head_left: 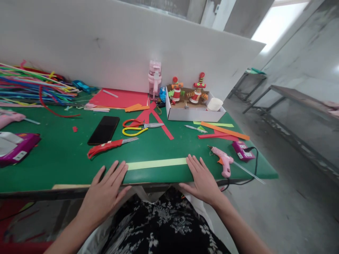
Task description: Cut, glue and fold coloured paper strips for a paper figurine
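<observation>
A light green paper strip (157, 163) lies flat near the front edge of the green tabletop. My left hand (104, 192) rests palm down with fingers stretched over the strip's left end. On its right end lie the fingertips of my right hand (200, 178), also flat and open. Both ends of the strip are hidden under the fingers. Just beyond my left hand is a red-handled knife (112, 145) with its blade pointing right. A pink glue gun (224, 160) lies to the right of my right hand.
Scissors (143, 126), a black phone (104, 130) and red strips (162, 125) lie farther back. Behind them stand a pink bottle (155, 79) and a white box (194, 115) holding two small figures. Colourful pipe cleaners (34, 86) are piled left. A purple power socket (243, 151) sits right.
</observation>
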A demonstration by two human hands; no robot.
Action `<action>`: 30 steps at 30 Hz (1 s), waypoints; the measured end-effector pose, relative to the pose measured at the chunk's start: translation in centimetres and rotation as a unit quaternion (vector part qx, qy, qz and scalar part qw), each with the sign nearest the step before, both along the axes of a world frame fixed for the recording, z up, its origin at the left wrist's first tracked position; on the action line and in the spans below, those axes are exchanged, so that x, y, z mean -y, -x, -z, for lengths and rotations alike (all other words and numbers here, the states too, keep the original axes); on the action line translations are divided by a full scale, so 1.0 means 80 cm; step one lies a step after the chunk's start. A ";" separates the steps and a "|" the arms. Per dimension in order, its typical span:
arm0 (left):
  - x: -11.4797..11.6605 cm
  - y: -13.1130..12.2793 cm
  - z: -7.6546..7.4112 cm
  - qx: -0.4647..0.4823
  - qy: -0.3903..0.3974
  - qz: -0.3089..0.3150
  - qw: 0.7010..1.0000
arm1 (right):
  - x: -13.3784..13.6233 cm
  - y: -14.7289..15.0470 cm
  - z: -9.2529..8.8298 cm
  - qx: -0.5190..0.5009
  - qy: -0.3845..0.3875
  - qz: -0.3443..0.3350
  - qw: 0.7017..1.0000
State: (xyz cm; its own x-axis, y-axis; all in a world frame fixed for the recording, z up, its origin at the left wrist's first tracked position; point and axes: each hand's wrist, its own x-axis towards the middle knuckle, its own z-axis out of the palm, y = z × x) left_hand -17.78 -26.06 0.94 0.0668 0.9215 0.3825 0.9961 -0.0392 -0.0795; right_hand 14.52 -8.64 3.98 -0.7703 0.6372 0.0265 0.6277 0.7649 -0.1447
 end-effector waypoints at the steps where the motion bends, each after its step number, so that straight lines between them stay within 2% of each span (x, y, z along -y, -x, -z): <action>1: 0.001 0.004 -0.002 0.004 -0.005 0.000 1.000 | 0.001 -0.001 -0.005 -0.003 0.006 0.001 1.000; 5: -0.005 -0.001 -0.020 0.000 -0.037 -0.004 0.999 | 0.014 0.018 -0.026 -0.031 0.017 0.009 0.999; 8: -0.025 -0.034 -0.031 -0.005 -0.031 0.031 0.999 | 0.031 0.058 -0.034 -0.030 0.058 -0.049 0.997; 11: -0.050 -0.070 -0.024 -0.007 -0.016 0.078 0.997 | 0.045 0.098 -0.028 -0.031 0.104 -0.126 0.986; 14: -0.065 -0.086 -0.006 0.010 -0.020 0.102 0.994 | 0.051 0.116 -0.017 -0.043 0.103 -0.130 0.985; 18: -0.063 -0.074 0.005 0.030 -0.034 0.110 0.993 | 0.050 0.109 -0.012 -0.039 0.088 -0.116 0.989; 21: -0.052 -0.056 0.003 0.024 -0.026 0.105 0.994 | 0.044 0.095 -0.011 -0.027 0.080 -0.089 0.992; 27: -0.024 -0.017 -0.003 0.025 -0.009 0.049 0.998 | 0.026 0.059 -0.001 -0.010 0.049 -0.021 0.999; 30: -0.015 -0.001 -0.004 0.022 -0.004 0.038 0.999 | 0.019 0.043 0.003 -0.011 0.026 -0.008 1.000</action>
State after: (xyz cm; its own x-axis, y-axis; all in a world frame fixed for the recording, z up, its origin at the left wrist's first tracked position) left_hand -17.68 -24.88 1.23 0.1184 0.9118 0.3933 0.9929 -0.1135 -0.0358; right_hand 11.11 -10.13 3.70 -0.7805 0.6250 0.0112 0.6109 0.7664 -0.1985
